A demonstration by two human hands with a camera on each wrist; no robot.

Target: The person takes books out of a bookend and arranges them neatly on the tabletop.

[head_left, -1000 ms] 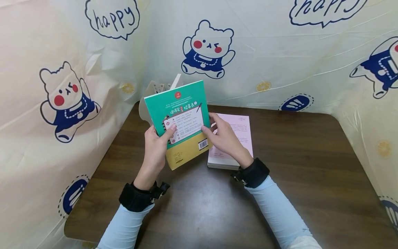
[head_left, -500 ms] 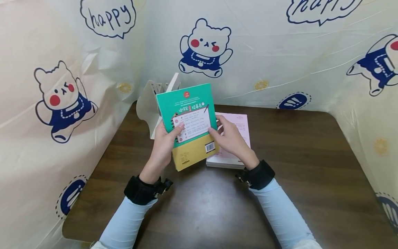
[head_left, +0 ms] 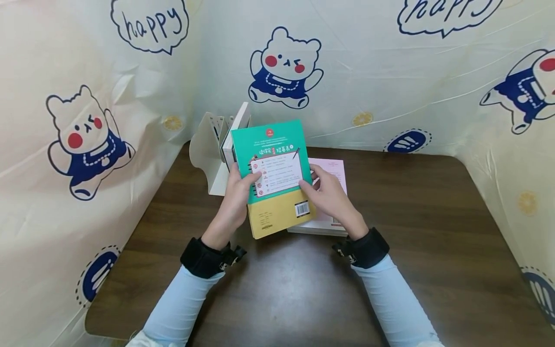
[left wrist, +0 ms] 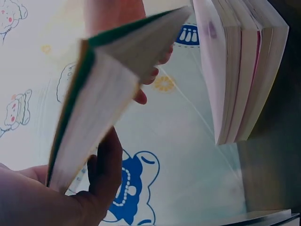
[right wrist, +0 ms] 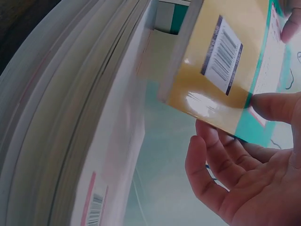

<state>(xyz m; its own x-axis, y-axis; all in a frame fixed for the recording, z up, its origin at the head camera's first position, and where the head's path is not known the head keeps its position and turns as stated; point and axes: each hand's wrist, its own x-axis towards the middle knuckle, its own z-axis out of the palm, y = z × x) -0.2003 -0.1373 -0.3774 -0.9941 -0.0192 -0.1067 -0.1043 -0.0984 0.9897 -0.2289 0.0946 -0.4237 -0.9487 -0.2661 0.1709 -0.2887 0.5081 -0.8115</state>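
A green-and-yellow book [head_left: 282, 137] is held up between both hands, its back cover with a barcode facing the head camera. My left hand [head_left: 234, 197] grips its left edge, thumb on the cover and fingers behind. At the opposite edge, my right hand [head_left: 331, 195] pinches the book between thumb and fingers. In the left wrist view, the page edges [left wrist: 94, 113] of this book show. Behind it, partly covered, a pile of books with a pink cover [head_left: 331, 168] on top lies on the table; several thick page blocks [left wrist: 249, 80] show in the left wrist view.
A cream-white book rack [head_left: 217, 180] stands at the table's back left, with a white-edged book [head_left: 238, 123] leaning in it, partly behind the held book. The brown wooden table [head_left: 416, 250] is bordered by a printed cloth [head_left: 368, 58] at the back and sides.
Both hands have moved right with the green-and-yellow book, which is now more upright and covers more of the pink-topped pile. More of the rack has come into sight.
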